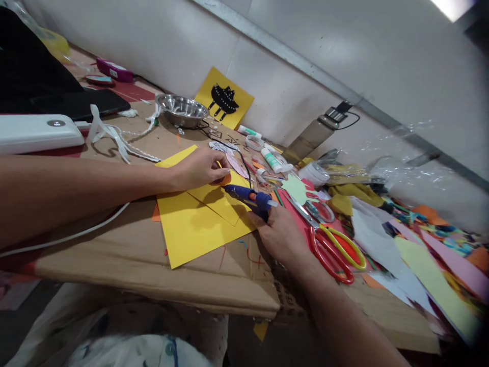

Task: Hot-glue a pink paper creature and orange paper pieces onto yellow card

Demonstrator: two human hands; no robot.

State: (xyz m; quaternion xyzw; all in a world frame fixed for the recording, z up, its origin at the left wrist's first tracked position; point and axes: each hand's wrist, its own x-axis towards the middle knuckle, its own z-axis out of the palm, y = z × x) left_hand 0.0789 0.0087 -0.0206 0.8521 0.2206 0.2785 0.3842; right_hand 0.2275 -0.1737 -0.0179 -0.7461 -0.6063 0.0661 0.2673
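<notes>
My right hand [282, 234] is wrapped around a blue glue gun [250, 198], whose nozzle points left toward my left fingertips. My left hand [200, 165] is closed in a pinch over the yellow paper [183, 229], with a small orange paper piece [226, 179] at its fingertips. Creases or edges cross the yellow sheet, which lies on the cardboard-covered table [126, 244]. The nozzle tip is close to the orange piece; whether they touch I cannot tell.
Red-and-yellow-handled scissors [330, 250] lie right of my right hand, beside paper scraps [382, 239]. Behind stand a steel bowl [183, 111], a yellow card with a black cut-out [225, 99], glue sticks [272, 160] and a bottle [313, 135]. A white power bank-like device [34, 133] sits left.
</notes>
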